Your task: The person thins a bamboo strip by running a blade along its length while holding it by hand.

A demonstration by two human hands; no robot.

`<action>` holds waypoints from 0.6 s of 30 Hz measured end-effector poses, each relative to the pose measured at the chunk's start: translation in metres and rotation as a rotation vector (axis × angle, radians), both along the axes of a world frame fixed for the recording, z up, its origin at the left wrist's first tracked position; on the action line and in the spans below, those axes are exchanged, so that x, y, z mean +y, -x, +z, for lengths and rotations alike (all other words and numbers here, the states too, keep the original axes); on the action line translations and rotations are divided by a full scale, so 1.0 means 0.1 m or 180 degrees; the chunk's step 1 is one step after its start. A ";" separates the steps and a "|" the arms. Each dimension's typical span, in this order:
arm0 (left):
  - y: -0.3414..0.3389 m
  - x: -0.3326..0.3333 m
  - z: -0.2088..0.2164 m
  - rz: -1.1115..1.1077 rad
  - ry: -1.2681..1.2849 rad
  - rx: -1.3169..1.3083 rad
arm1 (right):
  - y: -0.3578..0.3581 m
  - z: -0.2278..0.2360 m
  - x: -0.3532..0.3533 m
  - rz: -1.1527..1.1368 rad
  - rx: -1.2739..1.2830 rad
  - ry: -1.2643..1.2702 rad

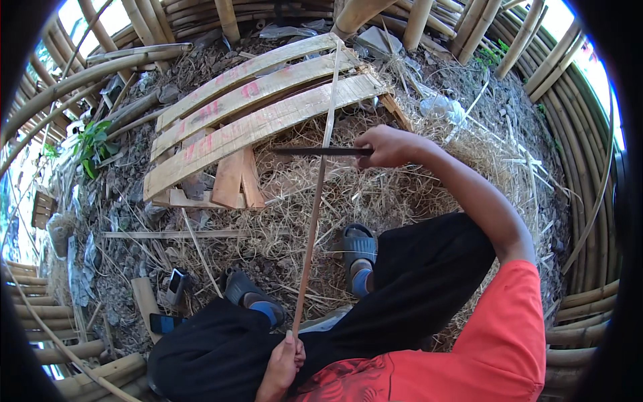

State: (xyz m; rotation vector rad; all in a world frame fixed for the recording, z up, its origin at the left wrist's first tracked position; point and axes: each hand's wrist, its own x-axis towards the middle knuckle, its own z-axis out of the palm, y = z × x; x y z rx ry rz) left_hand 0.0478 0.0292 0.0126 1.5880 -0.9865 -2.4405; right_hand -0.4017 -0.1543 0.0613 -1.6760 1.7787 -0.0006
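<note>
Two bare hands are at work on one long, narrow, pale strip of split bamboo or wood [314, 221], which runs through the middle of the view, from between the person's knees up to a low slatted frame of pale wooden planks [261, 124]. The left hand [282, 367] sits low, close to the person's body, with its fingers closed around the strip's near end. The right hand [390, 147] is stretched well forward, its fingers clenched about the near-hidden handle of a long knife with a straight, dark blade [311, 151]. That blade points to the left and lies crosswise over the strip, just in front of the frame's nearest plank; whether its edge bites into the strip cannot be told. Beyond the knife, the strip's far end overlaps the planks, some of which bear reddish marks; contact between them is unclear.

Curly, straw-coloured shavings [388, 197] cover the ground between the frame and the person's feet, which wear dark grey slide sandals [360, 246]. Near the left foot are a small, boxy, silver-and-black device [177, 283], a dark rectangular phone [166, 323] and a short, flat, tan board [143, 301]. A leafy green plant [92, 144] stands left of the frame, and stacked bamboo poles [581, 147] wall the right side.
</note>
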 end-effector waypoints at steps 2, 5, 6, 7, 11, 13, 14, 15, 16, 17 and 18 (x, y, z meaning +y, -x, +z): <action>-0.02 0.06 0.04 0.0069 0.0158 0.0001 | 0.14 -0.03 -0.03 -0.0130 -0.0172 0.0392; -0.06 0.08 0.08 0.0066 0.0261 -0.0160 | 0.06 0.17 -0.03 -0.0874 -0.0974 0.0310; -0.08 0.08 0.11 0.0009 0.0355 -0.0232 | 0.10 0.12 -0.06 -0.0869 -0.1116 0.0368; -0.08 0.10 0.11 -0.0002 0.0367 -0.0263 | 0.13 0.09 -0.08 -0.0878 -0.1148 0.0377; -0.08 0.14 0.07 -0.0048 0.0857 -0.0472 | 0.07 -0.02 -0.20 -0.1334 -0.1136 0.0824; -0.06 0.17 0.05 -0.0058 0.1056 -0.0520 | 0.02 -0.04 -0.25 -0.1472 -0.0918 0.1047; -0.05 0.17 0.04 -0.0131 0.1350 -0.0662 | 0.04 -0.08 -0.28 -0.1471 -0.0922 0.1054; -0.04 0.18 0.03 -0.0206 0.1640 -0.0804 | 0.08 -0.16 -0.33 -0.1279 -0.0673 0.1373; -0.03 0.19 0.04 -0.0207 0.1644 -0.0806 | 0.11 -0.24 -0.36 -0.1083 -0.0421 0.1689; -0.02 0.19 0.05 -0.0116 0.1530 -0.0882 | 0.14 -0.32 -0.36 -0.1082 -0.0422 0.1691; -0.01 0.19 0.07 -0.0027 0.1416 -0.0956 | 0.18 -0.39 -0.36 -0.1001 -0.0303 0.1799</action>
